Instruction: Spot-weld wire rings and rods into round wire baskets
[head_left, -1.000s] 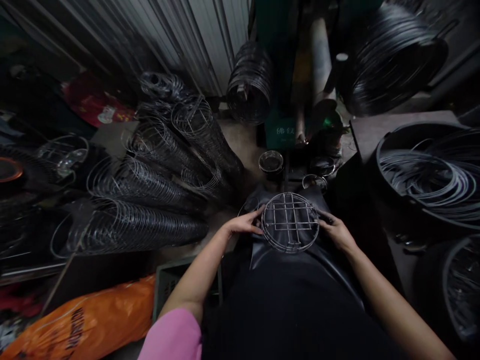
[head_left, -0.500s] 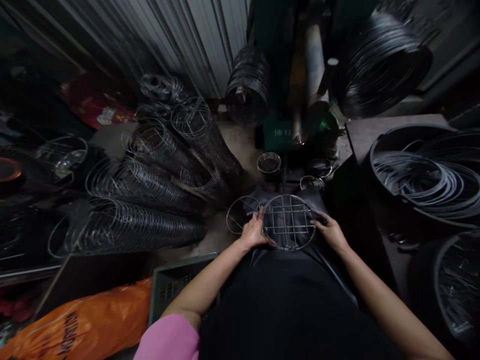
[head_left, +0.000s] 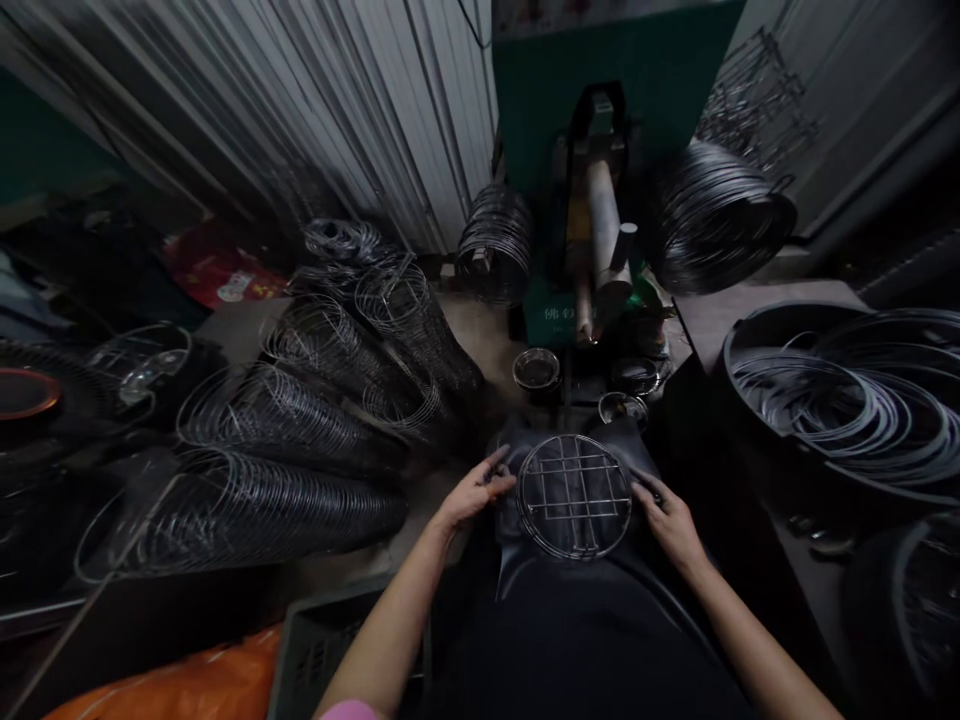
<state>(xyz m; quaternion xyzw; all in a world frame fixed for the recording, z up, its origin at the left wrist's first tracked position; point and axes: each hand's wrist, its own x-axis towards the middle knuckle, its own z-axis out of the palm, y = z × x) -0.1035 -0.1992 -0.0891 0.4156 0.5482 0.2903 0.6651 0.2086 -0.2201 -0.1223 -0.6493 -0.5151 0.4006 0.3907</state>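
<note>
A round wire grid (head_left: 574, 495) lies flat on the dark apron (head_left: 600, 640) over my lap. My right hand (head_left: 670, 518) is closed on its right rim, fingers curled over the wire. My left hand (head_left: 474, 492) sits just off the left rim with its fingers stretched out and apart; the fingertips reach the edge, and I cannot tell if they touch it. Both forearms come in from the bottom of the view.
Long stacks of wire rings (head_left: 285, 420) lie to the left. A green machine (head_left: 592, 250) stands ahead between wire coils (head_left: 716, 215). Small metal bowls (head_left: 536, 368) sit before it. A black tub of wire hoops (head_left: 847, 400) is at right, an orange bag (head_left: 165, 690) and grey crate (head_left: 315, 650) lower left.
The view has tilted up. My left hand has come off the grid's left rim and opened out. The loose ring beside it half a second ago is out of sight.
</note>
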